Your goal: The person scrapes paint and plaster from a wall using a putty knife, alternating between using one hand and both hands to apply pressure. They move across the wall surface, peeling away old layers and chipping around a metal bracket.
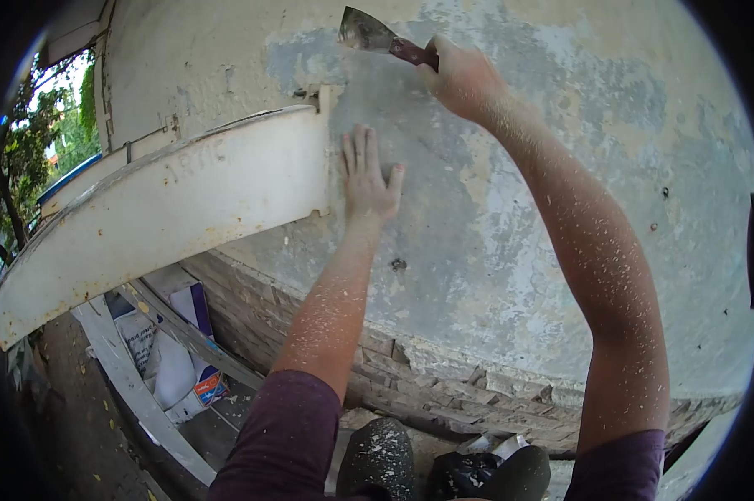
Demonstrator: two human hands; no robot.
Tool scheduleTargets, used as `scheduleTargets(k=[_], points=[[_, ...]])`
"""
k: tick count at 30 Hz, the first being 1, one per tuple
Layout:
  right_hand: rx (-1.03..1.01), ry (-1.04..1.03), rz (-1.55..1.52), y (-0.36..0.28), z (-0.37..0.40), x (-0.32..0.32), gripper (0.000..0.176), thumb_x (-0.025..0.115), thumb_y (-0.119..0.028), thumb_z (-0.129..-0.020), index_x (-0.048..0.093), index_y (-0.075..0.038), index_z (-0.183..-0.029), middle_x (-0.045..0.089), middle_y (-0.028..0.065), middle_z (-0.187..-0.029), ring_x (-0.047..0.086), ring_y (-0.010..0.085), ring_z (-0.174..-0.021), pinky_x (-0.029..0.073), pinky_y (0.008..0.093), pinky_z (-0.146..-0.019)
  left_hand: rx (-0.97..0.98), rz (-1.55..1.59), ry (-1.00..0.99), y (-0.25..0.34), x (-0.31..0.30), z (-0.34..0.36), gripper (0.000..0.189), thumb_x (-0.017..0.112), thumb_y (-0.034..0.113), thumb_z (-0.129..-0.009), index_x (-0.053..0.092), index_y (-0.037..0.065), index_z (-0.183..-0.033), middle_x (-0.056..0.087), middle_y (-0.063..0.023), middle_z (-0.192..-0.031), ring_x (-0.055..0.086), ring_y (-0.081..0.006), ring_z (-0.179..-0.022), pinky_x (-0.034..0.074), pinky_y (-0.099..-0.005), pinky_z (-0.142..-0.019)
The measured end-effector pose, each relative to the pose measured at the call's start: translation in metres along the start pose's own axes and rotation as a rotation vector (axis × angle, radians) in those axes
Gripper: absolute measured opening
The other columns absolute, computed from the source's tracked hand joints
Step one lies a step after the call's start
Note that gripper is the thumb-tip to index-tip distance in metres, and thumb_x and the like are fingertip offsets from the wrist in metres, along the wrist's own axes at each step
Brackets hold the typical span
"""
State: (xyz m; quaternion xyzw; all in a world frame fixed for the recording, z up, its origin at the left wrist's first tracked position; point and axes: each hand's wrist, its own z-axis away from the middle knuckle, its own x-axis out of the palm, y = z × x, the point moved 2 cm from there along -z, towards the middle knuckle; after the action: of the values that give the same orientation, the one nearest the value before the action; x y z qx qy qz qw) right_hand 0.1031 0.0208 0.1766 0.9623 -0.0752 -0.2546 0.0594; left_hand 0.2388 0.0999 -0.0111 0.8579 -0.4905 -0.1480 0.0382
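My right hand (464, 79) grips a paint scraper (368, 33) by its dark reddish handle, fingers wrapped round it. The scraper's wide metal blade points to the upper left, over the wall's patchy paint. Lower down, my left hand (368, 184) lies flat on the wall (444, 192), fingers stretched upward and thumb apart. Just left of that hand ends a white metal panel (251, 167) with rust spots and faint letters. Pale flakes cover both forearms.
The panel juts out from the wall toward the left. Beneath it are a grey wooden frame (151, 401) and printed bags (176, 371). Rough stone cladding (444, 384) runs along the wall's base. By my knees lies a black plastic bag (460, 476). Trees (26, 150) show at far left.
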Motion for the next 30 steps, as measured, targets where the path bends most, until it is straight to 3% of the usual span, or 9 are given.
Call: scheduleTargets(k=[5,9,11,13,14,18,21,25,30], points=[[-0.087,0.102,-0.351,0.036,0.054,-0.003,0.026,0.06,-0.02,-0.085,0.061,-0.002,-0.104,0.065,0.0205,-0.085,0.064,0.0349,-0.081,0.049,0.041,-0.072,-0.268,0.236,0.029,0.071,-0.019,-0.018,0.058,0.034,0.034,-0.097,0.024,-0.001,-0.142,0.019,-0.0201,-0.149,0.014,-0.0344,-0.139,0.013,-0.0406,-0.113],[-0.097,0.031,-0.686,0.031,0.06,0.0,0.028,0.056,-0.017,-0.085,0.061,-0.003,-0.109,0.063,0.021,-0.076,0.061,0.0389,-0.074,0.048,0.0409,-0.07,-0.663,1.001,-0.09,0.14,-0.057,-0.07,0.052,0.041,0.037,-0.097,0.045,-0.004,-0.129,0.047,-0.0221,-0.13,0.047,-0.0298,-0.119,0.034,-0.0351,-0.1],[-0.045,-0.153,-0.713,0.034,0.048,-0.003,0.031,0.057,-0.022,-0.085,0.062,-0.008,-0.111,0.065,0.0186,-0.093,0.061,0.0333,-0.088,0.045,0.0407,-0.082,-0.757,1.075,0.096,0.133,-0.038,-0.075,0.046,0.044,0.034,-0.097,0.047,-0.003,-0.124,0.055,-0.0174,-0.115,0.053,-0.0259,-0.106,0.042,-0.0353,-0.089],[-0.49,0.201,-0.028,0.044,0.03,-0.016,0.034,0.057,-0.031,-0.085,0.063,-0.013,-0.113,0.058,0.0131,-0.12,0.052,0.0269,-0.111,0.033,0.0442,-0.098,-0.85,1.403,0.237,0.125,-0.028,-0.077,0.042,0.045,0.035,-0.096,0.048,-0.001,-0.116,0.057,-0.0135,-0.101,0.057,-0.024,-0.095,0.045,-0.0328,-0.082],[-0.449,0.24,0.021,0.055,0.015,-0.023,0.036,0.057,-0.035,-0.085,0.063,-0.016,-0.115,0.052,0.0099,-0.128,0.046,0.0251,-0.118,0.027,0.0454,-0.102,-0.826,1.374,0.208,0.113,-0.017,-0.074,0.031,0.044,0.035,-0.097,0.048,0.004,-0.101,0.055,-0.0078,-0.083,0.058,-0.0196,-0.073,0.048,-0.0361,-0.065],[-0.443,0.405,0.211,0.077,-0.037,-0.04,0.045,0.054,-0.043,-0.086,0.056,-0.022,-0.126,0.044,0.0072,-0.138,0.038,0.0251,-0.128,0.022,0.0469,-0.106,-1.176,1.423,0.112,0.12,-0.039,-0.084,0.027,0.037,0.034,-0.099,0.038,0.009,-0.088,0.044,-0.0024,-0.066,0.046,-0.0141,-0.049,0.042,-0.037,-0.042],[-0.335,0.329,0.289,0.071,-0.045,-0.038,0.05,0.049,-0.048,-0.088,0.05,-0.024,-0.132,0.038,0.0074,-0.143,0.031,0.0258,-0.134,0.017,0.0476,-0.109,-1.163,1.27,0.162,0.091,-0.049,-0.127,0.028,0.036,0.035,-0.098,0.037,0.009,-0.091,0.043,-0.0027,-0.067,0.044,-0.0135,-0.047,0.042,-0.0333,-0.041],[-0.294,0.162,0.349,0.067,-0.047,-0.034,0.057,0.045,-0.053,-0.089,0.045,-0.022,-0.136,0.029,0.0137,-0.148,0.024,0.032,-0.138,0.01,0.0485,-0.112,-1.298,1.212,0.13,0.077,-0.085,-0.144,0.034,0.035,0.03,-0.099,0.03,0.013,-0.128,0.045,-0.0035,-0.073,0.044,-0.0123,-0.047,0.042,-0.0319,-0.042],[-0.296,0.061,0.36,0.07,-0.05,-0.033,0.061,0.042,-0.056,-0.09,0.043,-0.018,-0.138,0.023,0.0198,-0.149,0.017,0.0356,-0.14,0.003,0.0484,-0.113,-1.41,1.196,0.08,0.034,-0.108,-0.195,0.05,0.037,0.027,-0.098,0.016,0.02,-0.143,0.045,-0.0023,-0.071,0.045,-0.0121,-0.048,0.043,-0.0303,-0.043]])
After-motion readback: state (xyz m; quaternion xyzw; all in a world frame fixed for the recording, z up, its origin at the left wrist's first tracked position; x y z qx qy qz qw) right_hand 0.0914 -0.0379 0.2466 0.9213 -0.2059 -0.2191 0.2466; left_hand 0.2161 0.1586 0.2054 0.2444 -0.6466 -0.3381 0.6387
